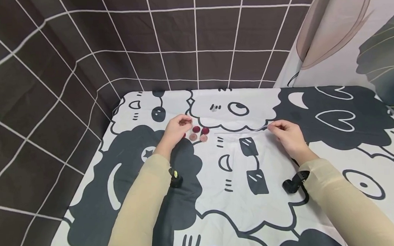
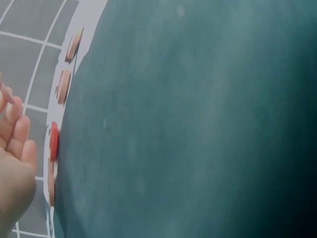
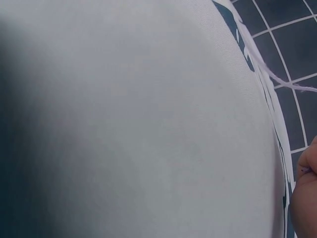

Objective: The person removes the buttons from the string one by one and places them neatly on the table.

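My right hand (image 1: 287, 136) pinches the end of a pale lilac string (image 1: 248, 130), which trails leftward over the cloth. In the right wrist view the string (image 3: 290, 86) hangs in a curve above the hand (image 3: 306, 193). My left hand (image 1: 177, 131) is at the buttons; its fingertips pinch a small pinkish-brown button (image 2: 8, 94), mostly hidden by the fingers. Beside it lie two dark red buttons (image 1: 205, 130) and two tan buttons (image 1: 193, 137). Another red button (image 1: 184, 135) is partly covered by the left hand.
A cloth with black-and-white cartoon faces (image 1: 233, 211) covers the table. Behind and to the left hangs a dark curtain with a white grid (image 1: 178, 34). A leaf-patterned curtain (image 1: 348, 46) is at the right. A small faint object (image 1: 213, 107) lies at the back.
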Motion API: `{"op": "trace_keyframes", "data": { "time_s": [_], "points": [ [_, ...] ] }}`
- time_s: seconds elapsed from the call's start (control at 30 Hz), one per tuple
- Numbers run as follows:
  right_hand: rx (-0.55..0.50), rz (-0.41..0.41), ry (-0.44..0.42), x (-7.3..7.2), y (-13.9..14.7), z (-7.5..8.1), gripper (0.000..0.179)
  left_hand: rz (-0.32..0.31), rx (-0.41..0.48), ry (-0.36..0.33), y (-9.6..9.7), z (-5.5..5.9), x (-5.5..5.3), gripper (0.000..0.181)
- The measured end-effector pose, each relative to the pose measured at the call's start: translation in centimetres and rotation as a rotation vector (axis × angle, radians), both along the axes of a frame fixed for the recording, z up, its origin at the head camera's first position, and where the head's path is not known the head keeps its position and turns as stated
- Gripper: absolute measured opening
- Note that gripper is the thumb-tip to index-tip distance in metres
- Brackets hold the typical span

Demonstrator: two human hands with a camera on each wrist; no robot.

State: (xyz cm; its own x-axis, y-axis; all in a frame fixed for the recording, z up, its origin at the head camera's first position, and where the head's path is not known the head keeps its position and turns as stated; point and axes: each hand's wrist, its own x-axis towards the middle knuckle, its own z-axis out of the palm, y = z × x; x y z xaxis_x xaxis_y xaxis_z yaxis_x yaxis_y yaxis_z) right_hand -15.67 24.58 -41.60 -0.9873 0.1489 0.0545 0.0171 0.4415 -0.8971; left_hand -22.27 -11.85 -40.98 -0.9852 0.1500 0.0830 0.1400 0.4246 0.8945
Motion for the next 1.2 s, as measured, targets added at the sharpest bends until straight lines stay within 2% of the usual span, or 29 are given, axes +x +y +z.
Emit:
{"op": "trace_keyframes", "data": {
  "time_s": [0.1,0.27,0.37,0.63,0.97,1.2],
  "points": [
    [0.002,-0.013,0.0,0.0,0.1,0.0,0.026,0.003,-0.008,-0.001,-0.5,0.0,0.0,0.023],
    [-0.026,0.019,-0.006,0.0,-0.1,-0.2,0.025,0.038,-0.028,-0.018,-1.3,-0.1,0.3,0.022],
    [-0.025,0.02,-0.004,-0.1,0.0,-0.4,0.025,0.027,-0.028,-0.029,-1.4,-0.1,0.4,0.023],
    [-0.024,0.023,0.002,-0.4,0.2,-0.7,0.024,0.014,0.032,-0.044,-2.1,-0.4,0.1,0.023],
    [-0.027,0.017,0.012,-0.1,0.0,-0.4,0.025,0.038,-0.064,-0.064,-3.2,-0.6,0.6,0.028],
    [-0.053,0.016,0.006,-0.3,0.0,-0.7,0.017,0.053,-0.164,-0.041,-3.2,0.3,1.0,0.029]
  ]
}}
